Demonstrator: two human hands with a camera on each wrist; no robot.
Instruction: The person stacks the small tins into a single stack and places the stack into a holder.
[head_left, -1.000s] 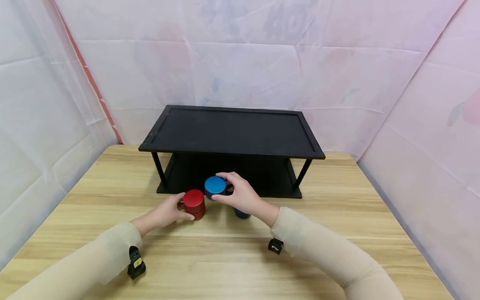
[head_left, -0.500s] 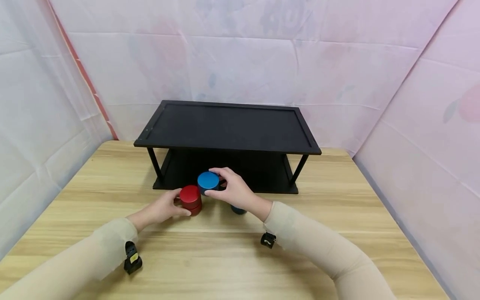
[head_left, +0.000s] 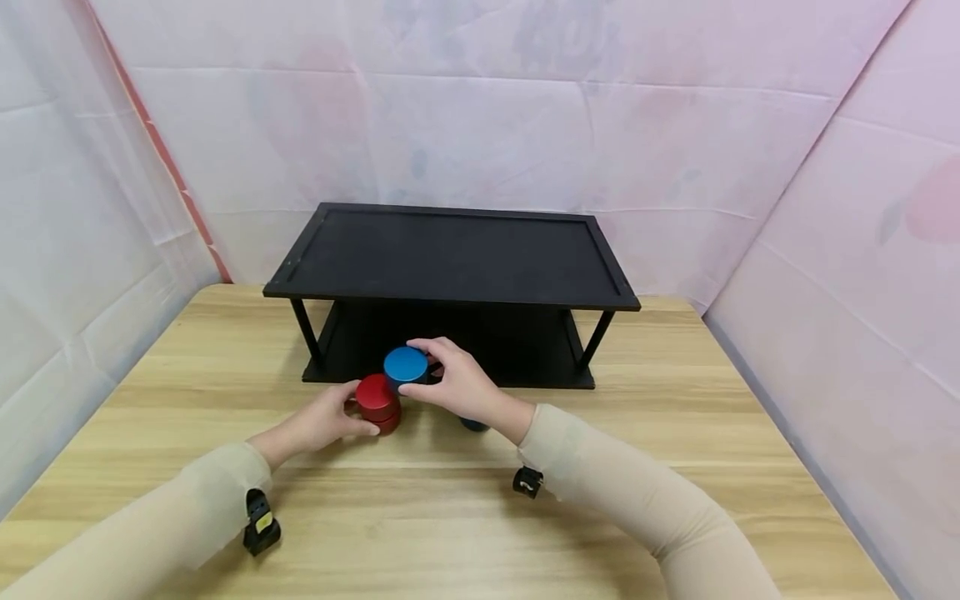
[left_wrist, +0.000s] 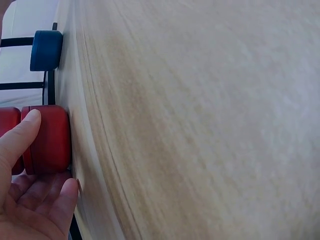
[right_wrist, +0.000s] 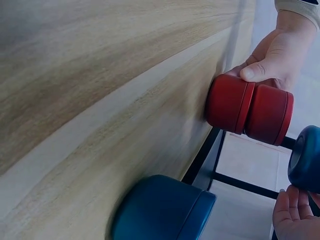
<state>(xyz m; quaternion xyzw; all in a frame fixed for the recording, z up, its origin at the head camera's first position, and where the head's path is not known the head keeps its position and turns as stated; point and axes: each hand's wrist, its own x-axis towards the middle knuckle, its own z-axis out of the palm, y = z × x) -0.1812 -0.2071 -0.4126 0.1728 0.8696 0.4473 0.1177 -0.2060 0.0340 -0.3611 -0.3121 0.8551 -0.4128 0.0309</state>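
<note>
Two round red tins with lids stand stacked on the table, an upper red tin (head_left: 377, 397) on a lower red tin (right_wrist: 225, 105). My left hand (head_left: 321, 425) grips the stack from the left; in the left wrist view its thumb lies on the lower red tin's (left_wrist: 50, 142) lid edge. My right hand (head_left: 465, 385) pinches a blue tin (head_left: 406, 364) between thumb and fingers. This tin is held up beside the top of the red stack, overlapping its right edge in the head view. A second blue tin (right_wrist: 157, 210) stands on the table, mostly hidden under my right hand in the head view.
A black two-level rack (head_left: 450, 258) stands behind the tins, its thin posts joining the raised top to a lower shelf (head_left: 517, 354). The wooden table (head_left: 420, 517) stretches in front. Pale printed cloth (head_left: 480, 125) hangs behind and at both sides.
My right hand has carried the blue tin a little left, closer to the red stack. My left hand keeps its hold on the red tins. The head view has shifted slightly.
</note>
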